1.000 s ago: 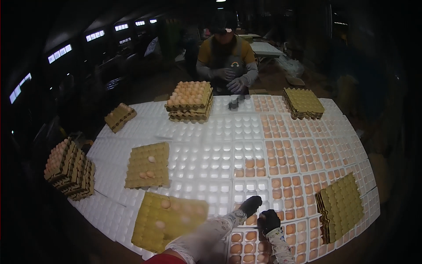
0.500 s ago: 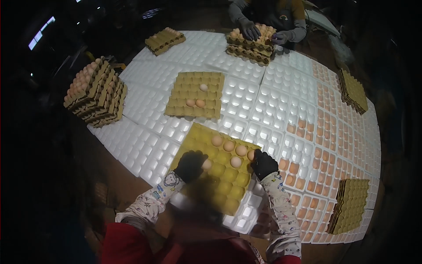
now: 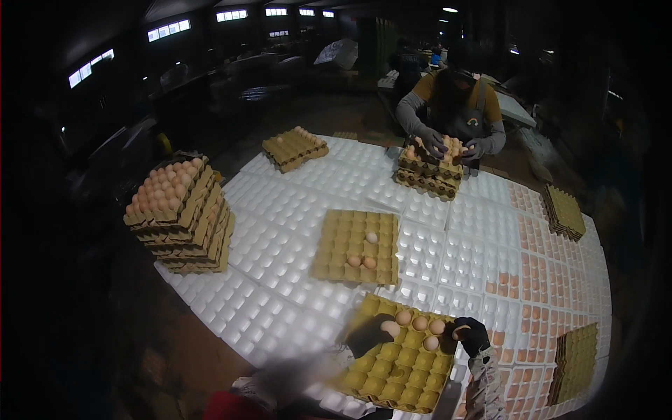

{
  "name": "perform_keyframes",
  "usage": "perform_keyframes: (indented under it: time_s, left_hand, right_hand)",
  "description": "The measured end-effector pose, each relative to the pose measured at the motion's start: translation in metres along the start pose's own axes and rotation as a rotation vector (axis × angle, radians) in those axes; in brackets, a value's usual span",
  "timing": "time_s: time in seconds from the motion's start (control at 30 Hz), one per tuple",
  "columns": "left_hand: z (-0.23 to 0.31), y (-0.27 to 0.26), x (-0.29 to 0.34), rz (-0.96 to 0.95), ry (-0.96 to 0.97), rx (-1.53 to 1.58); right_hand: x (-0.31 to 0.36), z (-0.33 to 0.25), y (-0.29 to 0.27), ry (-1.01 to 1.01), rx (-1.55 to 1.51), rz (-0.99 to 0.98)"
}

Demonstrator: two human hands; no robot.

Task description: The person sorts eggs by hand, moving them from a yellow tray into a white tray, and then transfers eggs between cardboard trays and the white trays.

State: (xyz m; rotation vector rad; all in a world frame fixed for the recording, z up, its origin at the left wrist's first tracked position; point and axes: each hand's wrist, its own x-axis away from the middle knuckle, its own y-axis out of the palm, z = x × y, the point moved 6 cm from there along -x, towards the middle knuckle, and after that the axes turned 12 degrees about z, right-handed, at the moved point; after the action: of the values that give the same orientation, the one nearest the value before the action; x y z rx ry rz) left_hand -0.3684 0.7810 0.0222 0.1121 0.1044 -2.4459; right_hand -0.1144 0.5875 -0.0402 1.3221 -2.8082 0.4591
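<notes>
A yellow pulp egg tray (image 3: 400,374) lies in front of me on white moulded trays. Three eggs (image 3: 420,323) stand along its far row, and another egg (image 3: 431,343) sits just nearer. My right hand (image 3: 473,337), in a black glove, is closed around a brown egg (image 3: 459,332) at the tray's right edge. Over the tray's left part, my left hand (image 3: 367,337) is dark-gloved and blurred, its fingers closed on a pale egg (image 3: 390,327). Beyond, a second pulp tray (image 3: 343,241) carries three eggs.
White moulded trays (image 3: 280,266) cover the table; those at the right hold brown eggs (image 3: 535,315). At the left stands a tall stack of filled egg trays (image 3: 199,234). Pulp tray stacks (image 3: 577,360) stand at the right. Across the table a person (image 3: 455,112) handles eggs on a stack.
My view has tilted up, so the table sits lower in the picture. The egg at my right fingertips has left the tray's far row and is in my hand.
</notes>
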Motion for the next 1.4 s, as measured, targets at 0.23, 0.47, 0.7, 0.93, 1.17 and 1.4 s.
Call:
perform_keyframes:
  time_s: [0.23, 0.47, 0.7, 0.93, 1.17, 1.4]
  left_hand:
    - [0.019, 0.040, -0.042, -0.136, 0.610, -0.484]
    - [-0.013, 0.066, -0.061, -0.267, 0.590, -1.012]
    - [0.000, 0.028, -0.073, -0.114, 0.338, -0.569]
    - [-0.002, 0.050, -0.094, -0.210, 0.307, -0.299]
    - [0.028, 0.140, -0.081, -0.567, 0.489, -1.360]
    - [0.038, 0.117, -0.106, -0.553, 0.217, -0.850]
  right_hand:
    - [0.072, -0.046, 0.083, 0.009, 1.048, 0.236]
    - [0.066, -0.035, 0.036, 0.033, 0.110, 0.295]
    - [0.026, -0.108, 0.037, -0.010, 0.851, 0.305]
    - [0.011, -0.091, 0.060, 0.093, 1.131, 0.346]
    - [0.044, -0.059, 0.019, 0.346, -0.470, 0.218]
    - [0.118, 0.017, -0.067, 0.236, -0.930, 0.235]
